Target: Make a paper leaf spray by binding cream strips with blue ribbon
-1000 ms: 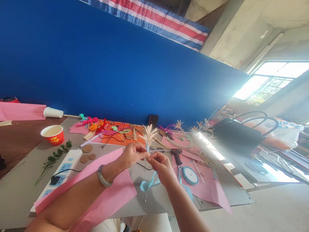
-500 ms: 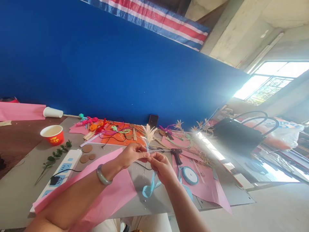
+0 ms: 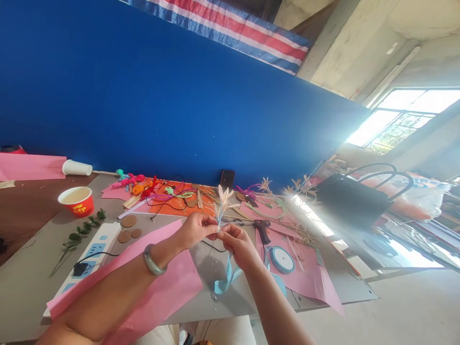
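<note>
- The left hand's [image 3: 194, 232] thumb and index finger pinch the stem of a pale flower [image 3: 224, 200]; the right hand's [image 3: 241, 245] fingers, pressed together right beside them, pinch a light-blue ribbon [image 3: 222, 286] at the stem.
- The flower stands above the fingertips, over the tabletop [image 3: 32, 297], slightly tilted: slim, pointed, pinkish-cream petals, blue wrapping below them, a thin dark stem end slanting down under the fingers.
- The ribbon droops in a loose curl below the right hand.
- Near that hand lie a ribbon spool [image 3: 282, 259] and a dark glue gun [image 3: 263, 231].
- A pink sheet [image 3: 179, 282] lies beneath the left forearm, overlapping a white power strip [image 3: 94, 254]; beyond are round wooden discs [image 3: 128, 221], a leafy sprig [image 3: 77, 235] and a red paper cup [image 3: 75, 203].
- Behind the flower, a phone [image 3: 227, 179] leans against a blue panel [image 3: 161, 86].
- Fingertips hide the pinched spot; the ribbon's upper part passes behind the right hand.
- Glare blurs the dried sprays and black bag [image 3: 354, 199] at right.
</note>
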Tool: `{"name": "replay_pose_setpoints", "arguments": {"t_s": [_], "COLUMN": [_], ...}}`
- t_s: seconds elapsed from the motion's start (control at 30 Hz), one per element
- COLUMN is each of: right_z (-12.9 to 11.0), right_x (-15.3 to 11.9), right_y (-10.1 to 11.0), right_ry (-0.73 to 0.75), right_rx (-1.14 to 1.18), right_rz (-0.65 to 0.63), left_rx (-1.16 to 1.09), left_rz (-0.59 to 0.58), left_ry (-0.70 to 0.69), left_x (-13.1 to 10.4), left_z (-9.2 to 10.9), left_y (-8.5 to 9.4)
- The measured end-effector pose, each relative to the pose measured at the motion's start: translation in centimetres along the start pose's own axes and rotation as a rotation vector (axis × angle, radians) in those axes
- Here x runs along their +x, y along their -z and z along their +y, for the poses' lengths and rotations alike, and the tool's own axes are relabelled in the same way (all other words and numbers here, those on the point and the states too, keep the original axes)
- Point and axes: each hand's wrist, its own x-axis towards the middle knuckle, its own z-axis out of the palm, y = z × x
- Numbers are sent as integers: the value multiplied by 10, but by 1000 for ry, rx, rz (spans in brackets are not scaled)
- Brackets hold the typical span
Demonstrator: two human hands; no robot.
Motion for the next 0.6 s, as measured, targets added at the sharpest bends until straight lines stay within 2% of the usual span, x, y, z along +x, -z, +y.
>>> {"name": "replay_pose_setpoints", "arguments": {"t_s": [0.27, 0.43, 0.53, 0.6], "right_z": [7, 9, 7, 4], "right_x": [1, -1, -5, -6], "right_y": [2, 5, 11, 18], "right_ry": [67, 85, 102, 106], "right_rx": [-50, -173, -274, -369], "right_rz": [40, 43, 17, -43], "left_rx": [31, 34, 72, 109], "left_rz": [3, 11, 28, 50], "left_ry": [-31, -37, -46, -60], "left_x": [1, 2, 4, 6], "left_z": [0, -1, -1, 0], "left_y": [1, 2, 3, 6]}}
